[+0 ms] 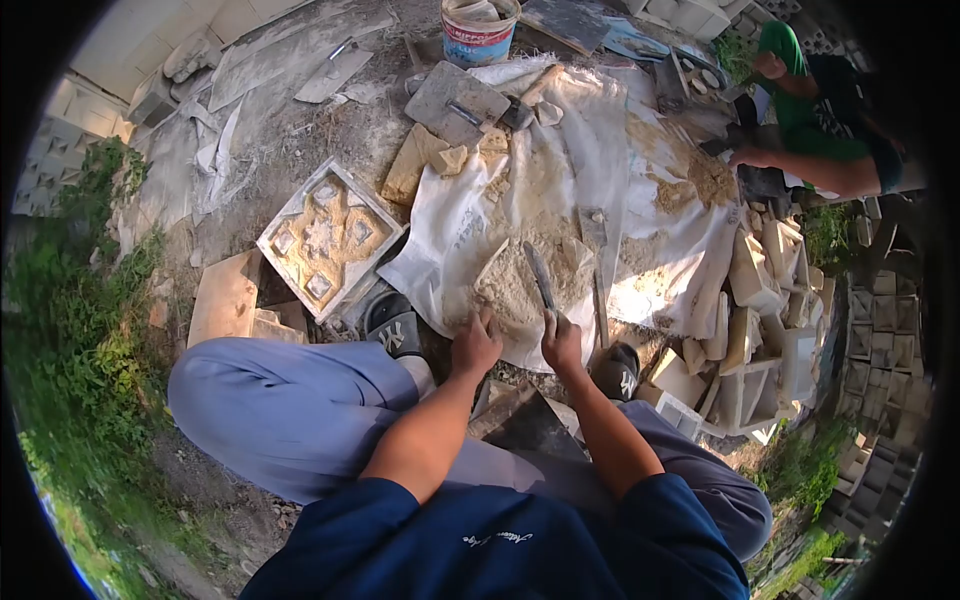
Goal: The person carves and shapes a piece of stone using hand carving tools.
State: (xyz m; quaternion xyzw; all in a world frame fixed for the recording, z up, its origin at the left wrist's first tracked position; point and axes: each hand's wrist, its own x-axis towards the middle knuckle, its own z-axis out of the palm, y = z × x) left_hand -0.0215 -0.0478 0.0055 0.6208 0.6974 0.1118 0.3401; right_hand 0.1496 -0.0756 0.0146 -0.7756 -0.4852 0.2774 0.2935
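On the white sack cloth [430,235], a heap of pale sandy mix [520,290] lies in front of my knees. My right hand [562,343] is wrapped round the handle of a narrow dark-bladed tool [538,272], whose blade points away over the heap. At the near left edge of the heap, my left hand [477,343] is closed; what its fingers grip is hidden. A square mould frame [290,232] with a star-patterned, sand-coloured inside rests on the ground to the left.
Beyond the heap lie a flat trowel [455,103] and stone pieces [425,152]. A paint bucket [480,38] stands at the back. Cast blocks [765,270] pile up on the right. A co-worker in green [800,120] crouches at the far right near more sand [690,180].
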